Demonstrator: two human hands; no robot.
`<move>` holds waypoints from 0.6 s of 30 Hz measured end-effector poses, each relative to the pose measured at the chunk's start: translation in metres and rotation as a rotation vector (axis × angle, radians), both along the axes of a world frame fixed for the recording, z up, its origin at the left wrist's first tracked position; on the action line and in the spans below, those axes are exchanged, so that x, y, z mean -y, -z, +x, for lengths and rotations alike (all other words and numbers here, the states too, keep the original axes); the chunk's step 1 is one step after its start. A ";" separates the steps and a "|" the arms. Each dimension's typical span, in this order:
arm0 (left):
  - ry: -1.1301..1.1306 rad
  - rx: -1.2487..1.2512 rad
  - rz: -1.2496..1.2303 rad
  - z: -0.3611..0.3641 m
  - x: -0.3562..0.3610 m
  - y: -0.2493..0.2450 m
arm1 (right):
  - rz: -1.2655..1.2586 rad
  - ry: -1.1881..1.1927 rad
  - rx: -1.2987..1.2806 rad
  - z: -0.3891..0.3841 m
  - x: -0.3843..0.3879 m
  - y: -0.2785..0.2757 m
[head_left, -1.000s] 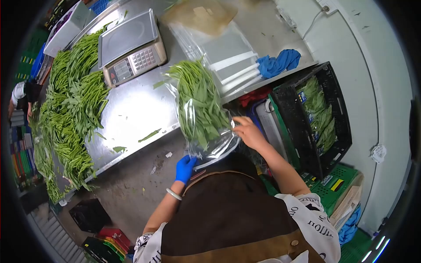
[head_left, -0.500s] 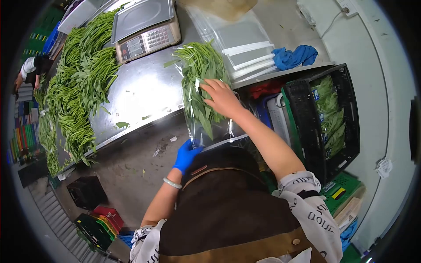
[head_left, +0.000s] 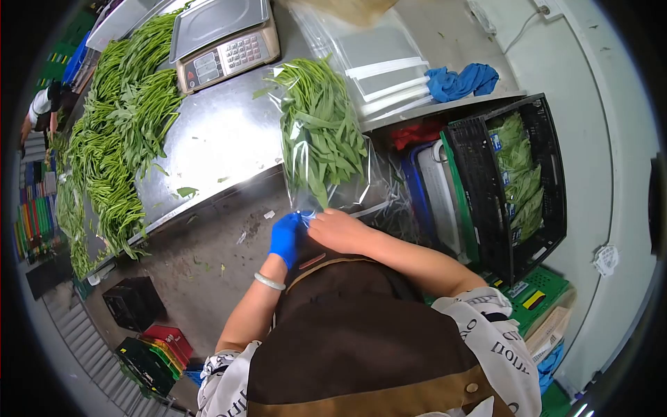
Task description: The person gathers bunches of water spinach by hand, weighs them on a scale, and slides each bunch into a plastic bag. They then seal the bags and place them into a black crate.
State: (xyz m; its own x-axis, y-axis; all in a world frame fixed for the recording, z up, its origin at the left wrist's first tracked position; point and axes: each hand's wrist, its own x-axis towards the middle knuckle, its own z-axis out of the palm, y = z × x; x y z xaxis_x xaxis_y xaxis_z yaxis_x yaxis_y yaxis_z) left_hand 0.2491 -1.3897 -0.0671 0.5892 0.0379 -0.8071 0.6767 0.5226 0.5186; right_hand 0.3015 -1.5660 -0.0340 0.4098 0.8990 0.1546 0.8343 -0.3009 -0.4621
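A clear plastic bag [head_left: 297,182] holding a bunch of leafy greens [head_left: 323,125] lies across the steel table's front edge, its near end hanging toward my body. My left hand [head_left: 285,238], in a blue glove, is closed on the left corner of the bag's near edge. Close beside it, my bare right hand [head_left: 338,231] has its fingers closed at the same edge. The fingertips meet there, and the exact hold is partly hidden. Stems point away from me and leaf tips toward me.
Loose greens [head_left: 104,153] are heaped along the table's left side, near a digital scale [head_left: 226,55]. Flat plastic bags [head_left: 382,59] and a blue cloth [head_left: 462,81] lie at the right. Below stands a black crate [head_left: 552,174] with bagged greens. Another person [head_left: 42,108] is at far left.
My right hand has left the top of the greens and come down to the bag's near edge beside my left hand. My left hand stays at the bag's corner.
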 end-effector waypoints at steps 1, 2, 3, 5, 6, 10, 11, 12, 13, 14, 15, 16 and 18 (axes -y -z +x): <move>0.027 0.015 0.038 0.001 -0.001 -0.003 | 0.023 -0.007 -0.008 -0.004 0.018 -0.004; 0.066 0.122 0.048 -0.001 -0.009 0.004 | 0.046 -0.011 -0.015 -0.008 0.039 -0.007; 0.133 0.145 0.068 0.000 -0.015 0.002 | -0.127 0.039 -0.108 -0.019 0.070 0.013; 0.265 0.192 0.102 -0.004 -0.024 -0.005 | -0.520 0.156 -0.184 -0.052 0.163 0.069; 0.351 0.203 0.075 -0.006 -0.033 -0.001 | -1.167 0.150 -0.535 -0.074 0.209 0.100; 0.431 0.382 0.583 -0.012 -0.055 0.034 | -1.144 0.087 -0.374 -0.068 0.228 0.051; 0.492 0.494 0.848 -0.008 -0.052 0.028 | -0.954 0.214 -0.235 -0.051 0.213 0.043; 0.544 0.614 1.117 0.002 -0.050 0.013 | -0.719 0.391 -0.067 -0.031 0.193 0.039; 0.585 0.734 1.393 0.011 -0.048 0.006 | -0.458 0.548 0.087 -0.010 0.173 0.035; 0.726 0.881 1.526 0.018 -0.052 0.009 | -0.374 0.586 0.204 0.012 0.148 0.027; 0.849 0.930 1.585 0.024 -0.049 0.004 | -0.286 0.623 0.313 0.028 0.127 0.022; 0.986 0.975 1.638 0.028 -0.044 -0.006 | -0.235 0.564 0.356 0.039 0.114 0.024; 1.234 1.082 1.758 0.036 -0.048 -0.010 | -0.129 0.452 0.442 0.058 0.096 0.029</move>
State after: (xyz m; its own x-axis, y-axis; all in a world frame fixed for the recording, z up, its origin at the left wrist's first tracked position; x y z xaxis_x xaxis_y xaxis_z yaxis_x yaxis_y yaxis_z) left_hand 0.2855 -1.3421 -0.0574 0.8740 -0.4828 0.0555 -0.4859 -0.8701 0.0827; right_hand 0.3593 -1.6624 -0.0629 0.6746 0.6754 0.2978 0.7158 -0.6971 -0.0406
